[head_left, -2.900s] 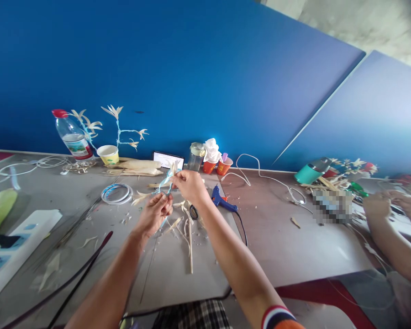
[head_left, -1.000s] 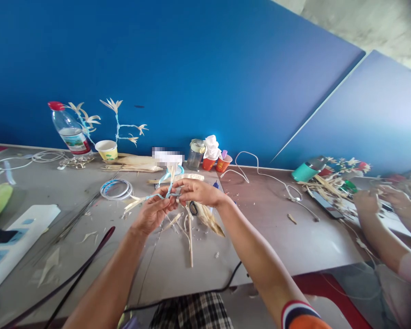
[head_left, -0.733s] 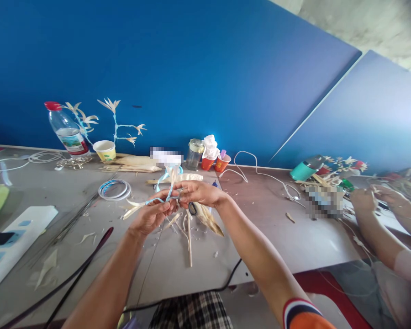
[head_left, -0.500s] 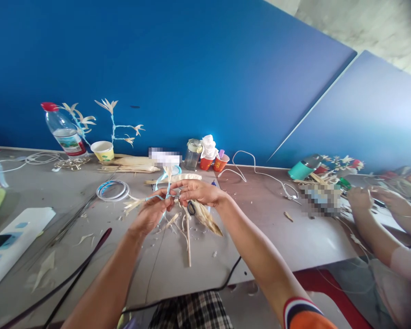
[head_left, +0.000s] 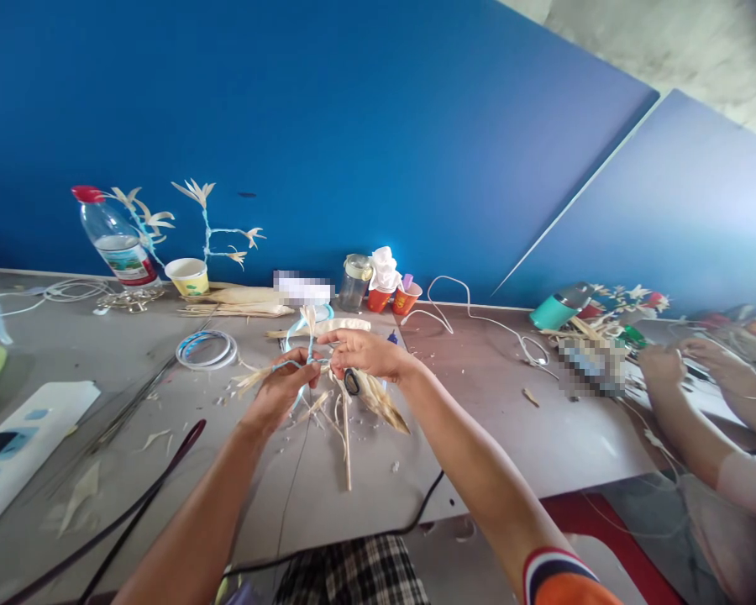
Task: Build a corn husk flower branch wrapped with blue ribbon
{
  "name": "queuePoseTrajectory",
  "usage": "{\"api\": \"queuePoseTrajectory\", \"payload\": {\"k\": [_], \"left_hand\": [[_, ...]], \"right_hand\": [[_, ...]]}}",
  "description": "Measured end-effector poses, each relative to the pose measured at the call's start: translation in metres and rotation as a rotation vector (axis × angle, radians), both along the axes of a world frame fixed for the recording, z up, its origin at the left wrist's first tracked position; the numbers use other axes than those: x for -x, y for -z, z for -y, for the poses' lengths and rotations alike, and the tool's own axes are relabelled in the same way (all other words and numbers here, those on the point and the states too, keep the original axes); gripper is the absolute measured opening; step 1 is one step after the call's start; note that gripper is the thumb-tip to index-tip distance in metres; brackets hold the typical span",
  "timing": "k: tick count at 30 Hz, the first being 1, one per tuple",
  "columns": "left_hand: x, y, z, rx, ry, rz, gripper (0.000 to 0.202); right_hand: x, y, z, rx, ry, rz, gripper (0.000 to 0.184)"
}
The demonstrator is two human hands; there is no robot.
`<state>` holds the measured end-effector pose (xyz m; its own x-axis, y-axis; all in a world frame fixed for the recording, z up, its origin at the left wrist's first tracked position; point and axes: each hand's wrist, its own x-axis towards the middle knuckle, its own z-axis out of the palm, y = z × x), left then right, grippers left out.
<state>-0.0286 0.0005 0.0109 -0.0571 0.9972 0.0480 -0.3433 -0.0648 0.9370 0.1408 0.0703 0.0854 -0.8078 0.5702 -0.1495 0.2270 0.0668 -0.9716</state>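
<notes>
Above the grey table (head_left: 497,420), my left hand (head_left: 281,388) and my right hand (head_left: 365,353) meet on a small twig (head_left: 307,346) wrapped in light blue tape, with pale straw leaves (head_left: 255,378) sticking out to the left. Both hands pinch it, fingers closed. A loop of the blue tape (head_left: 302,322) curls up behind my fingers. Under my hands lie straw strips and scraps (head_left: 346,420), and a dried husk (head_left: 384,403) lies just right of them.
A roll of tape (head_left: 207,349) lies left of my hands. At the back stand a water bottle (head_left: 114,239), a yellow cup (head_left: 187,276), a finished blue twig (head_left: 211,223), a jar (head_left: 355,284) and red cups (head_left: 396,296). Another person's hands (head_left: 686,365) work at the right. A black cable (head_left: 139,496) crosses the front left.
My right hand has come down from above the twig to the level of my left hand, and the twig now lies flatter between them. The view has drifted slightly.
</notes>
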Motion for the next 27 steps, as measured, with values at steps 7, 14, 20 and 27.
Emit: {"api": "queuePoseTrajectory", "payload": {"k": [7,14,20,27], "left_hand": [[-0.0012,0.0000,-0.0010,-0.009,0.048,0.118,0.016],[-0.0008,-0.0046,0.0005,-0.035,0.131,0.242,0.012],[-0.0012,-0.0019,-0.0018,-0.027,0.112,0.284,0.015],[-0.0016,-0.0020,0.0007,-0.100,0.081,0.254,0.024]], "right_hand": [[0.0024,0.0020,-0.0017,-0.062,0.025,0.032,0.034],[0.0042,0.0039,-0.0016,0.034,0.016,0.003,0.034],[0.0040,0.0043,-0.0026,-0.008,0.022,0.008,0.031],[0.0020,0.0050,-0.0052,0.015,-0.007,-0.024,0.029]]}}
